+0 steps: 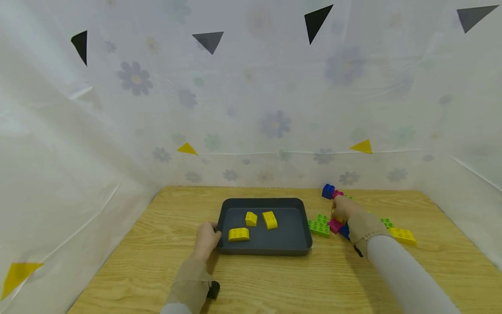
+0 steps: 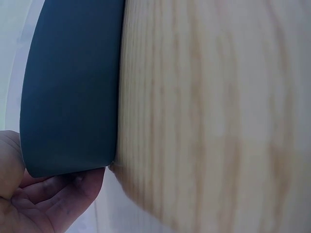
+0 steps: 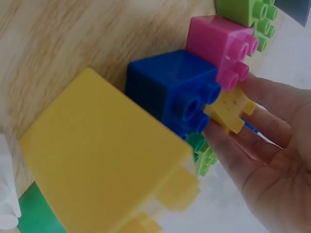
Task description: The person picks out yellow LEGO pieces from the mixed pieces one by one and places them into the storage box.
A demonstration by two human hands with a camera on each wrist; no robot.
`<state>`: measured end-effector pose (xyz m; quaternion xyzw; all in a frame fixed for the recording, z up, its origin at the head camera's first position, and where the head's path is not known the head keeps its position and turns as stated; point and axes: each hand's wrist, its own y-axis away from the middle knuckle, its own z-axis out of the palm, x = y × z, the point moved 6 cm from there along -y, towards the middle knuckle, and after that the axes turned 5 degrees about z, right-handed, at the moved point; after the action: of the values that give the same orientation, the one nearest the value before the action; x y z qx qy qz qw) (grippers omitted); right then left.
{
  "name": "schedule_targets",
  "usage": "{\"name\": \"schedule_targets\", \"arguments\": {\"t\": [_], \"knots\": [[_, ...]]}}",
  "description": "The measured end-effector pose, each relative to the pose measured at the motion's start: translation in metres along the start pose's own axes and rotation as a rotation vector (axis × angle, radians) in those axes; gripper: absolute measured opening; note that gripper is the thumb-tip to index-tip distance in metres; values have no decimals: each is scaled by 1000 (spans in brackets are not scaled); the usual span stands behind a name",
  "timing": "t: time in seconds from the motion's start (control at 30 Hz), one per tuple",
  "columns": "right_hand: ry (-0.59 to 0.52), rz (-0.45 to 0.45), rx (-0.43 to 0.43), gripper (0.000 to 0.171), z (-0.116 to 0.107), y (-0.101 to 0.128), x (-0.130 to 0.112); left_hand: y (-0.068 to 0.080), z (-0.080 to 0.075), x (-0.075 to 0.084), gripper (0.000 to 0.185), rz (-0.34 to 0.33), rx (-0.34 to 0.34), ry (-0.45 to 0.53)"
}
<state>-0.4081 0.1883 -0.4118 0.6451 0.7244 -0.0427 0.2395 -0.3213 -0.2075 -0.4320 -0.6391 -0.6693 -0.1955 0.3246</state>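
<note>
Left hand: tray is pinched
Right hand: yellow block is pinched
Tray: three yellow blocks are held

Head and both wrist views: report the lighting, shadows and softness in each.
Head view: diffuse light, a soft shadow on the table beside the right sleeve, pale sheen on the sheeting at upper left; left wrist view: the tray dim and bluish, the wood grain soft; right wrist view: the large yellow block near the lens slightly soft.
</note>
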Motion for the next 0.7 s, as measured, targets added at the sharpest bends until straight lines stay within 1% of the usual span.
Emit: {"name": "schedule_targets", "arguments": {"t": [0.17,0.33,0.53,0.7], "knots": [[21,-13,18,16,0,-1,0,0,0,1,26,4,4,-2],[21,-14,18,17,-1,-1,1,0,1,0,25,12,5,1],[-9,0,16,21,-2,0,2,-1,1,-1,26,2,0,2],[-40,-4,8,17,-1,1,1,-1,1,-1,27,5,6,2]]}}
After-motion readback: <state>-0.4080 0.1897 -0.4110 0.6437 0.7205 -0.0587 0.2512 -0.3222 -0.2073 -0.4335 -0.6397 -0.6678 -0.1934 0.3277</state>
